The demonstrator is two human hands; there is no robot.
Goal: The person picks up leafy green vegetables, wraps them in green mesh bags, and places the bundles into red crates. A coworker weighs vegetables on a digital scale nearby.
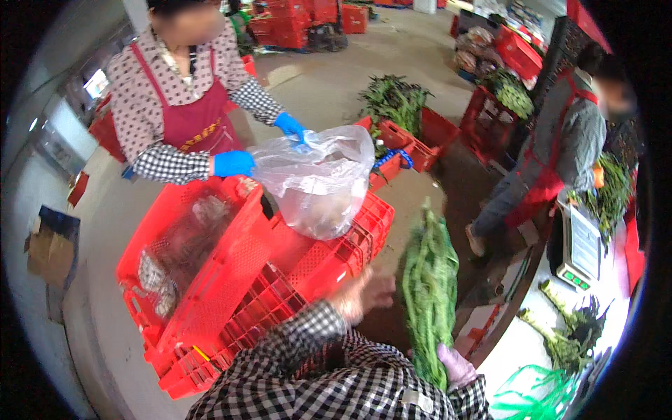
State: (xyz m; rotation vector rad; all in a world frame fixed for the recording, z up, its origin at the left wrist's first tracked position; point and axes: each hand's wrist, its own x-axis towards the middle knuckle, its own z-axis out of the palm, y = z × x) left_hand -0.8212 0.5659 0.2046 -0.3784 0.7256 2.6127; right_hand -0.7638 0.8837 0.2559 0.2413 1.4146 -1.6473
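Note:
My right hand (pixel 457 365), in a lavender glove, grips the lower end of a long bundle of green leafy vegetables (pixel 429 294). The bundle stands nearly upright in front of me, and some green wrapping or netting seems to cover it. To its left, my bare left hand (pixel 362 296) is blurred, with its fingers apart and nothing in it. Beyond that hand, a co-worker (pixel 178 105) in blue gloves holds a clear plastic bag (pixel 320 189) by its mouth. The bag hangs over red plastic crates (pixel 220 268); what lies in its bottom is unclear.
At right, a white table (pixel 525 362) carries a digital scale (pixel 577 252), loose leafy stalks (pixel 572 325) and green netting (pixel 535 391). Another person (pixel 556 136) stands beyond it. Red crates with greens (pixel 396 105) sit on the floor ahead.

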